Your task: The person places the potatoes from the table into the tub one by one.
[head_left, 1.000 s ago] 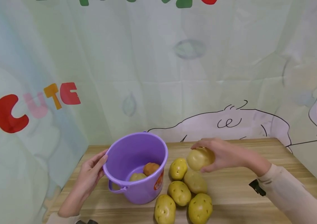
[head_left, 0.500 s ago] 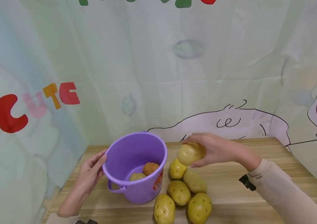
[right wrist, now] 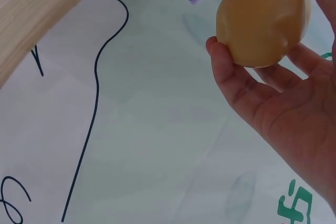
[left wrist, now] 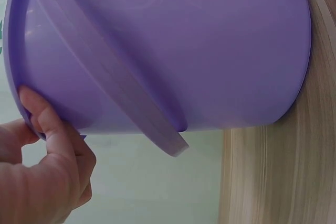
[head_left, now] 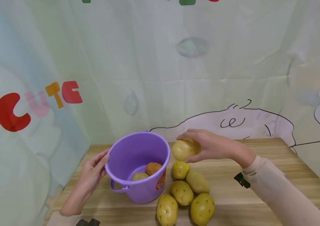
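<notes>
A purple bucket (head_left: 145,192) leans a little toward me on the wooden table, its mouth showing. My left hand (head_left: 92,172) grips its rim at the left, thumb on one side and fingers on the other; the left wrist view shows the bucket's handle (left wrist: 113,80) hanging beside that hand (left wrist: 50,161). Inside lie a brown potato (head_left: 153,168) and a yellowish potato (head_left: 140,176). My right hand (head_left: 210,145) holds a pale yellow potato (head_left: 186,150) in the air, just right of the bucket's rim. In the right wrist view, fingers curl round this potato (right wrist: 262,22).
Right of the bucket several yellow potatoes (head_left: 181,192) lie close together on the table (head_left: 244,194). One potato (head_left: 181,169) sits below the held one in the head view. A printed curtain (head_left: 160,69) stands behind the table and along its left side.
My right hand has moved left and slightly up with the potato, from over the loose potatoes toward the bucket's rim. The left hand keeps its hold on the bucket.
</notes>
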`<state>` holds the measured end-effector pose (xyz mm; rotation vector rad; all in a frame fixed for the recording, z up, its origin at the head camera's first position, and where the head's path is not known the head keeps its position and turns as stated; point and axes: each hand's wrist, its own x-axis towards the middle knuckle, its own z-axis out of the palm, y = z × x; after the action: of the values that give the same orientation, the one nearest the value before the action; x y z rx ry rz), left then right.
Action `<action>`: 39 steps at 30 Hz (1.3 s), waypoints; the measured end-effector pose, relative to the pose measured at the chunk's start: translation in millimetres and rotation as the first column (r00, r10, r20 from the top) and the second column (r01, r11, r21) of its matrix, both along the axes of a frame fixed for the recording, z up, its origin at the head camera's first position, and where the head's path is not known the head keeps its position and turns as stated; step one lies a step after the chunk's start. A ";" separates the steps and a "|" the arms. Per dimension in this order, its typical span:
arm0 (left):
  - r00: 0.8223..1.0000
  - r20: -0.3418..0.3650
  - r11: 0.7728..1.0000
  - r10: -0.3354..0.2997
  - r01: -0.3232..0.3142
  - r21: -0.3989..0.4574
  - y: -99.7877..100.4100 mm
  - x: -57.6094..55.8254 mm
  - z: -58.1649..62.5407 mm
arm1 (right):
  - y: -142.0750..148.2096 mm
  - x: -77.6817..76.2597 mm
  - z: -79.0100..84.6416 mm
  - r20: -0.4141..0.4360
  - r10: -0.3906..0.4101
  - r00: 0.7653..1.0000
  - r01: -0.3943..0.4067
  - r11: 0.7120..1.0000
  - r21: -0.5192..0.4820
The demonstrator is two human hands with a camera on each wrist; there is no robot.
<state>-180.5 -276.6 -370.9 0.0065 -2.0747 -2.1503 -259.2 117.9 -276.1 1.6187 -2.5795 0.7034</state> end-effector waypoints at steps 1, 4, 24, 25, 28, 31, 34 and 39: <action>1.000 0.001 1.000 0.001 -0.001 -0.001 0.0 0.0 0.2 | -1.5 -0.1 0.4 0.000 0.002 1.000 -0.002 1.000 0.000; 1.000 -0.001 1.000 0.000 0.000 -0.003 -0.3 0.0 0.2 | -7.1 -0.5 1.6 0.007 0.009 1.000 -0.009 1.000 -0.004; 0.999 -0.037 1.000 -0.005 0.006 0.013 -0.1 0.9 -1.6 | -49.9 -0.2 2.5 -0.011 0.026 1.000 -0.026 1.000 -0.012; 0.999 -0.036 1.000 -0.007 0.007 0.012 -0.3 0.8 -1.4 | -51.6 -0.2 2.1 -0.011 0.023 1.000 -0.023 1.000 -0.014; 0.999 -0.031 1.000 -0.007 0.007 0.010 -1.0 0.4 -1.2 | -57.6 0.1 1.8 -0.009 0.017 1.000 -0.017 1.000 -0.008; 1.000 -0.027 1.000 -0.009 0.010 0.016 -1.9 0.2 -1.6 | -64.5 0.5 1.8 -0.011 0.012 1.000 -0.012 1.000 -0.003; 0.999 -0.027 1.000 -0.017 0.017 0.018 -2.9 0.2 -2.0 | -72.6 1.4 2.3 -0.006 0.012 1.000 -0.012 1.000 -0.002; 0.999 -0.030 1.000 -0.022 0.022 0.013 -4.0 -0.4 -2.1 | -83.7 3.6 2.6 -0.005 0.032 0.999 -0.032 0.999 -0.006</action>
<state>-181.0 -280.6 -373.0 -0.0470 -2.0533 -2.1632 -255.6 34.2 -273.5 1.6613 -2.5513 0.7075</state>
